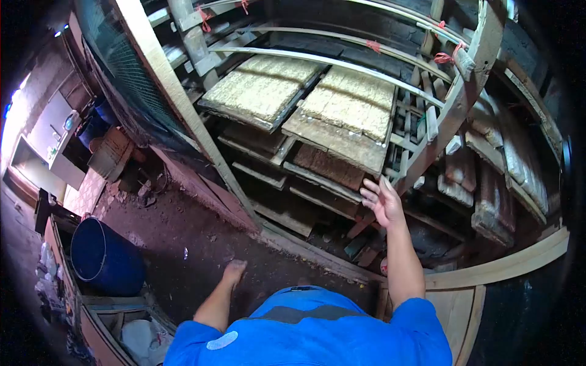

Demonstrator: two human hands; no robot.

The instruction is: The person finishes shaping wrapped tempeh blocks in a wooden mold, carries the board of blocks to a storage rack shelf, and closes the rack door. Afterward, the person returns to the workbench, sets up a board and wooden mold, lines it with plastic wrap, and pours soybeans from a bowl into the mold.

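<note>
My right hand (383, 202) is raised at the front of a wooden rack, its fingers apart and nothing held in them. It is nearest the front corner of a wooden board (342, 141); whether the fingertips touch it I cannot tell. A pale yellow, crumbly-looking slab (354, 100) covers most of that board. Left of it, a similar pale slab (265, 85) lies on another board. Low over the dark floor hangs my left hand (234, 269), away from the rack. Its fingers are too foreshortened and dim to make out, and nothing shows in it.
Lower shelves (262, 174) hold more dark boards. A slanted wooden post (452, 104) stands right of the slabs, with stacked long pieces (488, 201) beyond it. On the left are a blue barrel (107, 259) and an upright pale post (177, 100). A curved wooden rail (506, 262) runs at lower right.
</note>
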